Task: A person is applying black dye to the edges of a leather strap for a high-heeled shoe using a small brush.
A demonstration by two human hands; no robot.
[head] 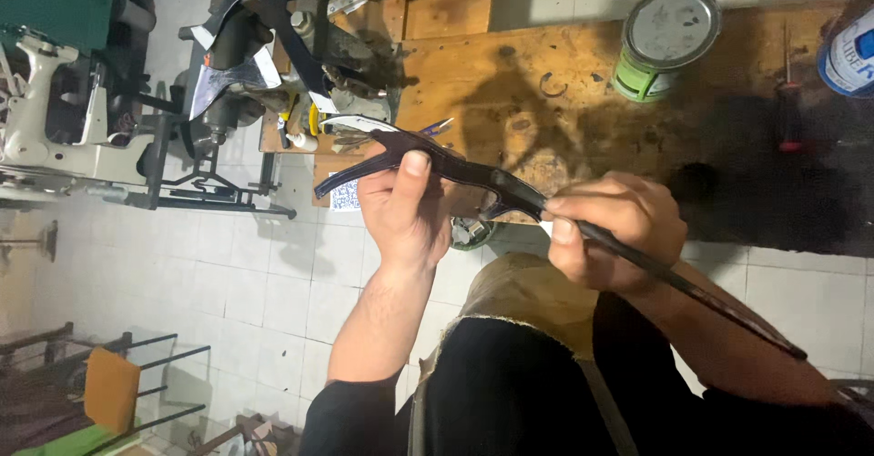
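Holding a dark leather piece (446, 167) in mid-air above a stained bench (583, 83), the left hand (405, 206) pinches it closed while the right hand (605, 228) grips a long brush (674, 278) against it. A slip could smear the leather.

So the person's wearing a black top, sleeves pushed up near the elbows so both forearms are bare. No gloves, no watch or rings visible on either of the hands: left hand (405, 206), right hand (614, 228). Nails are short and plain. Over the lap there's a worn tan or khaki apron (528, 292) with a frayed-looking edge, sitting on top of the dark clothing. A greyish strap runs down across the black fabric near the bottom.
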